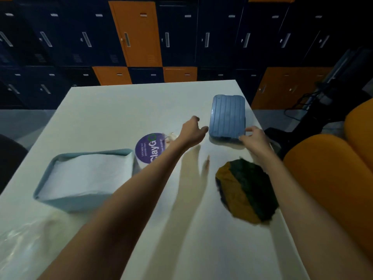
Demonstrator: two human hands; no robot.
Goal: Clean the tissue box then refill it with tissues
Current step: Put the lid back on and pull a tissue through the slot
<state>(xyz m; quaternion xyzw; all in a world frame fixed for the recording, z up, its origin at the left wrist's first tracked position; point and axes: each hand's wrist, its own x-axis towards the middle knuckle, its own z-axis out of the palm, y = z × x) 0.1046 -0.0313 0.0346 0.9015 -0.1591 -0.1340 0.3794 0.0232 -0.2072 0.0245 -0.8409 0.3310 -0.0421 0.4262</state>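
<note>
A light blue tissue box base (46, 188) stands at the left of the white table (125, 110), filled with white tissues (84, 174). Its darker blue ribbed lid (227, 116) is at the far right, tilted with its near edge raised off the table. My right hand (253, 138) grips the lid's near right corner. My left hand (191, 131) hovers open just left of the lid, thumb tip close to its near left corner, apart from it.
A yellow and dark green cloth (245, 190) lies at the near right. A round purple "ClayGo" sticker (150, 147) sits mid-table beside a clear wrapper scrap (171, 136). Crumpled clear plastic (22, 239) lies near left. Orange chairs (331, 178) stand right; lockers behind.
</note>
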